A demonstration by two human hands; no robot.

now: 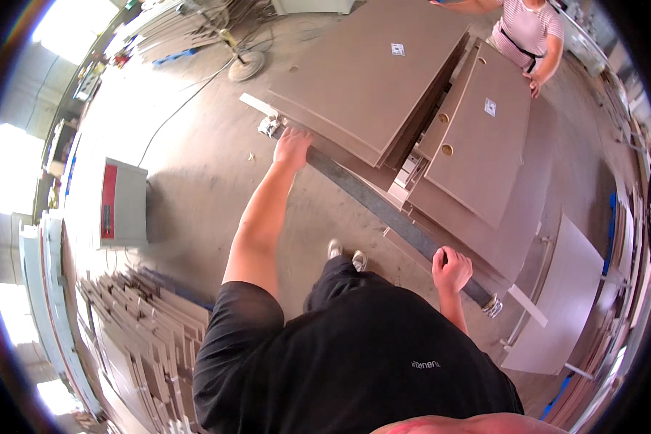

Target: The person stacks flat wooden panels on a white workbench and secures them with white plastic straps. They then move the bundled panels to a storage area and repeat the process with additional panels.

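A long dark grey bar (369, 197) runs slantwise in front of me along the near side of the stacked panels, its two ends wrapped in something pale and shiny. Near the bar's far-left end, my left hand (294, 147) is closed over it. My right hand (452, 270) grips the same bar towards its near-right end, fingers curled. Just beyond lie two stacks of flat brown-grey panels; the left panel (369, 72) bears a white label, and the right panel (481, 134) has a label and round holes. What supports the bar is hidden.
At the far right another person (532, 36) in a striped top touches the right stack. A grey cabinet (126, 204) with a red strip stands on the left. Many upright panels (148, 340) lean at lower left; a pale board (560, 296) lies on a rack at right.
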